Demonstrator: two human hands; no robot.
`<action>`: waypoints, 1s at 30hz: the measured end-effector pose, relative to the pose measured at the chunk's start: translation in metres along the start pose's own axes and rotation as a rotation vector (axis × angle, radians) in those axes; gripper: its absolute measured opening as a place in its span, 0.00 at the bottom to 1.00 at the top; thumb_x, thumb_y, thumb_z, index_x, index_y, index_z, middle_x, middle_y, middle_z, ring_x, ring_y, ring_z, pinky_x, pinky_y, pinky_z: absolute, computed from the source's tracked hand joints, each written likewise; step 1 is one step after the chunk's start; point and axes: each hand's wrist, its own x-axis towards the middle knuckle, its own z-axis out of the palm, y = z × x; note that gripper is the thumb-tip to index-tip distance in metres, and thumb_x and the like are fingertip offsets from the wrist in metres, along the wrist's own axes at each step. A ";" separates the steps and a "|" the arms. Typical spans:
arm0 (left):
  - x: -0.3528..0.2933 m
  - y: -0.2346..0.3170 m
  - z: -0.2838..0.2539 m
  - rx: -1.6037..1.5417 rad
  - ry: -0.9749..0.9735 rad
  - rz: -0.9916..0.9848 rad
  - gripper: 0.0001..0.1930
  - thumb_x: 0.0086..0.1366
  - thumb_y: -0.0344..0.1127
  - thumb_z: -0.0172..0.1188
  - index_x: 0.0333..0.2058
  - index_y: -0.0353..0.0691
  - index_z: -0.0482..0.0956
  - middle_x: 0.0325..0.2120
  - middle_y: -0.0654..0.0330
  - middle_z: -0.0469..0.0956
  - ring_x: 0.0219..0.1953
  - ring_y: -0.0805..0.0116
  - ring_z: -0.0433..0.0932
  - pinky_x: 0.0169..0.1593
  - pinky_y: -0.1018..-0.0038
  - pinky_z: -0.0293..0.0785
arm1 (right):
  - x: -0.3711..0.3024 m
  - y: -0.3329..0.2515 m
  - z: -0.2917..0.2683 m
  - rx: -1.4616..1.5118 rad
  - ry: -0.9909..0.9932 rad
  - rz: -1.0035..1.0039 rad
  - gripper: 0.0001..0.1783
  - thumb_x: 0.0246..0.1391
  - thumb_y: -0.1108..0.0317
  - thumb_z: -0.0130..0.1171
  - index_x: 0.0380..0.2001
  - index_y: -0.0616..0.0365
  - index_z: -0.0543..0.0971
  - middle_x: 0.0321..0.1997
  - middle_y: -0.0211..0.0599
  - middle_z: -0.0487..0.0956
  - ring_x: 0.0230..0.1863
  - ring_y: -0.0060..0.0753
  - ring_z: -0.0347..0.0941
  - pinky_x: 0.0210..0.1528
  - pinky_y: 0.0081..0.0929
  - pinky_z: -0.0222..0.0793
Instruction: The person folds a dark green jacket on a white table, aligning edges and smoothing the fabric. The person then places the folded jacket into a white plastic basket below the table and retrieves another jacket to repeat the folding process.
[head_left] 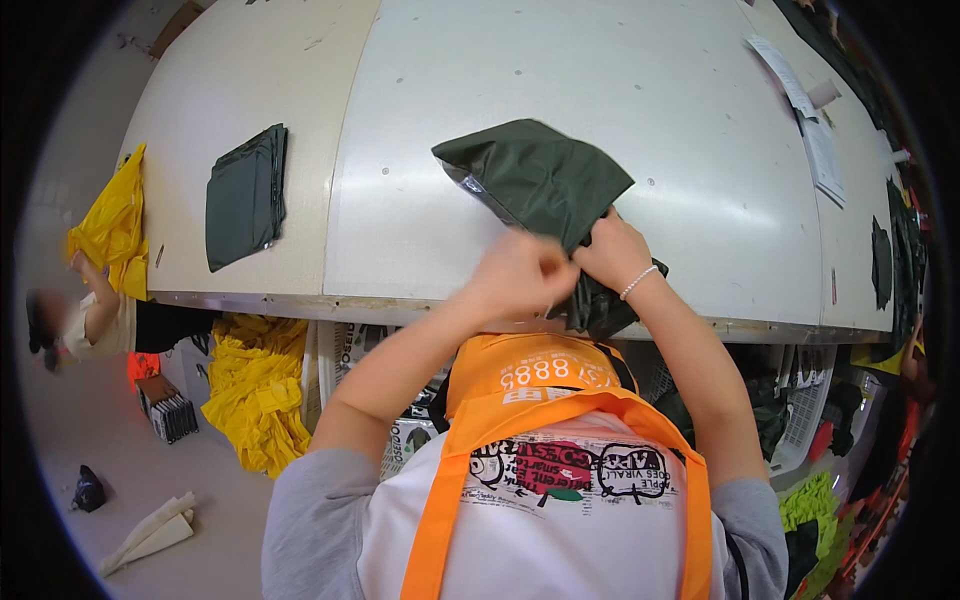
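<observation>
A dark green piece of smooth, coated-looking cloth (545, 175) lies partly on the table near its front edge, its far end spread out in a wide flap. The nearer part bunches up and hangs over the edge in front of my orange apron (540, 365). My right hand (612, 252) is closed on the gathered part of this cloth. Beside it, just to the left, my left hand (525, 275) is slightly blurred, with its fingers curled into a pinch close to the cloth. What those fingers hold, if anything, I cannot make out.
A neat stack of folded dark green pieces (245, 200) lies on the pale table (430, 60). At far left, another person handles yellow cloth (115, 230). Yellow cloth (255, 390) is heaped below the edge. Papers (800, 110) and a white basket (800, 420) are at right.
</observation>
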 end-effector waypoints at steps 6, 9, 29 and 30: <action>0.106 0.003 -0.016 0.798 0.194 -0.068 0.11 0.48 0.40 0.62 0.23 0.37 0.79 0.25 0.50 0.77 0.32 0.54 0.78 0.33 0.62 0.75 | -0.009 -0.032 0.011 -0.285 0.065 -0.213 0.19 0.37 0.60 0.61 0.35 0.59 0.79 0.52 0.58 0.69 0.38 0.46 0.76 0.38 0.37 0.76; 0.094 0.017 -0.001 0.771 0.113 -0.032 0.04 0.46 0.31 0.59 0.17 0.38 0.79 0.18 0.51 0.77 0.22 0.55 0.78 0.25 0.66 0.74 | -0.012 -0.031 0.018 -0.296 -0.043 -0.193 0.16 0.42 0.61 0.59 0.35 0.57 0.78 0.51 0.51 0.72 0.41 0.44 0.75 0.40 0.35 0.74; 0.009 -0.039 0.020 0.287 0.301 0.088 0.41 0.48 0.12 0.45 0.61 0.55 0.64 0.40 0.46 0.77 0.37 0.52 0.79 0.40 0.73 0.74 | 0.065 0.062 0.029 0.745 0.598 0.124 0.22 0.55 0.62 0.55 0.50 0.64 0.73 0.54 0.47 0.74 0.55 0.47 0.68 0.57 0.35 0.61; 0.006 -0.032 0.024 0.177 0.327 0.090 0.40 0.50 0.11 0.44 0.62 0.53 0.63 0.40 0.48 0.78 0.37 0.59 0.80 0.42 0.72 0.73 | 0.074 0.071 0.027 0.689 0.659 -0.037 0.20 0.55 0.62 0.54 0.48 0.63 0.74 0.50 0.46 0.76 0.52 0.48 0.70 0.55 0.36 0.62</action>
